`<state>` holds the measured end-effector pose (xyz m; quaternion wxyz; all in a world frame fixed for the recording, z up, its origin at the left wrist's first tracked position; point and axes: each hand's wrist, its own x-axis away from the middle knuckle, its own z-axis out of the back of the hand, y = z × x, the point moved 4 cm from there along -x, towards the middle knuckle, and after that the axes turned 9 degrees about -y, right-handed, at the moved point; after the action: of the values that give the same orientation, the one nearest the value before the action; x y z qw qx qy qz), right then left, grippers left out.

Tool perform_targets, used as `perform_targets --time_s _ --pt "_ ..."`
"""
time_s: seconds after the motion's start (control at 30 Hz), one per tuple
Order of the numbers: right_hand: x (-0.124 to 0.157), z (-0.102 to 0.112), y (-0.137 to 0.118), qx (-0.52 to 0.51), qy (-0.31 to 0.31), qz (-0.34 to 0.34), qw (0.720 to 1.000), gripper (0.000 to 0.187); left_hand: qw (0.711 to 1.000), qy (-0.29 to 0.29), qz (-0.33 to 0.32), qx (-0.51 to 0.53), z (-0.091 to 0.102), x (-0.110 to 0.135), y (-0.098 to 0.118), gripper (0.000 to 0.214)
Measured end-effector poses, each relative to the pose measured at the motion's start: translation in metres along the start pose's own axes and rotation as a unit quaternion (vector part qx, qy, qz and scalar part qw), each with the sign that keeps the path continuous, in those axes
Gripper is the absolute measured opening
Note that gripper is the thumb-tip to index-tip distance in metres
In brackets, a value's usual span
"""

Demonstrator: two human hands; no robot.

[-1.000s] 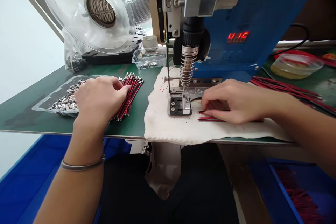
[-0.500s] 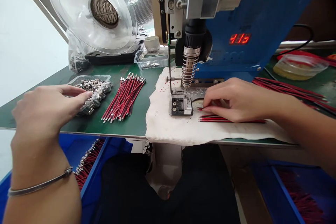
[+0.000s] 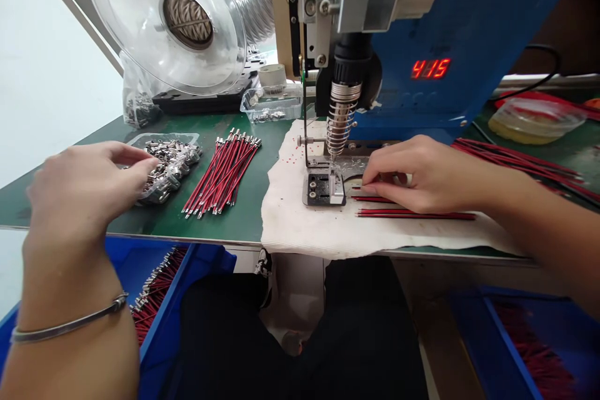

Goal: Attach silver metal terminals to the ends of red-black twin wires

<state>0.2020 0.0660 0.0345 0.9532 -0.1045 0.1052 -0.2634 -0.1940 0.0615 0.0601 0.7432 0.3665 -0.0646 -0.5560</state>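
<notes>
My left hand (image 3: pixel 89 184) hovers at the near-left side of a clear plastic tray (image 3: pixel 190 137) of small metal connectors (image 3: pixel 171 159). Its thumb and forefinger are pinched together; whatever lies between them is too small to make out. To the right of the tray lies a bundle of red-and-black wires (image 3: pixel 222 175) with metal ends. My right hand (image 3: pixel 407 175) pinches a red-and-black wire (image 3: pixel 357 189), most of which the hand covers. More cut wires (image 3: pixel 417 215) rest below it on a white cloth (image 3: pixel 300 225). Left of the fingertips sits a small metal fixture (image 3: pixel 336 186) under a soldering tip (image 3: pixel 333 153).
A blue machine (image 3: pixel 450 25) with a red display (image 3: pixel 430 69) rises behind. Further back stand a large clear reel (image 3: pixel 135 25) and a small tray (image 3: pixel 272 111). Blue bins (image 3: pixel 162 312) with wires sit below the table edge. Loose wires (image 3: pixel 515 162) lie far right.
My left hand has shifted slightly left and up at the tray. My right fingers have moved slightly up and left, and the gap to the wires below has widened.
</notes>
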Motion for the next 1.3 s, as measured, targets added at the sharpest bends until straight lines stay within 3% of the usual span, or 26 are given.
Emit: perform_targets --time_s 0.03,0.07,0.13,0.2,0.33,0.4,0.5,0.73,0.93,1.3 --pt "0.0 0.001 0.0 0.003 0.007 0.003 1.0 0.019 0.997 0.05 -0.003 -0.051 -0.001 0.011 0.011 0.012" --pt "0.0 0.001 -0.001 0.007 0.017 0.008 1.0 0.018 0.996 0.083 -0.013 -0.038 -0.004 0.023 0.023 0.013" --pt "0.0 0.003 -0.003 0.016 0.041 0.022 0.999 0.016 0.989 0.09 -0.011 0.12 -0.02 0.048 0.043 0.012" --pt "-0.001 0.003 -0.004 0.021 0.065 0.026 0.997 0.015 0.968 0.009 -0.041 0.246 -0.045 0.069 0.065 0.013" --pt "-0.005 0.0 -0.006 0.013 0.105 0.014 0.994 0.013 0.912 -0.11 -0.087 0.386 -0.088 0.097 0.094 0.012" --pt "-0.008 -0.002 -0.007 0.005 0.126 0.0 0.992 0.011 0.886 -0.161 -0.08 0.427 -0.106 0.103 0.102 0.015" --pt "-0.011 -0.005 -0.008 -0.003 0.153 -0.012 0.988 0.009 0.875 -0.203 -0.058 0.435 -0.123 0.105 0.11 0.014" --pt "-0.013 -0.01 -0.009 -0.004 0.161 0.005 0.987 0.01 0.884 -0.185 -0.082 0.422 -0.129 0.107 0.107 0.014" --pt "-0.01 -0.009 -0.012 0.002 0.165 0.022 0.986 0.008 0.891 -0.18 -0.065 0.412 -0.129 0.108 0.103 0.015" --pt "-0.01 -0.01 -0.015 0.039 0.181 -0.026 0.982 0.012 0.873 -0.189 -0.06 0.445 -0.131 0.108 0.106 0.018"
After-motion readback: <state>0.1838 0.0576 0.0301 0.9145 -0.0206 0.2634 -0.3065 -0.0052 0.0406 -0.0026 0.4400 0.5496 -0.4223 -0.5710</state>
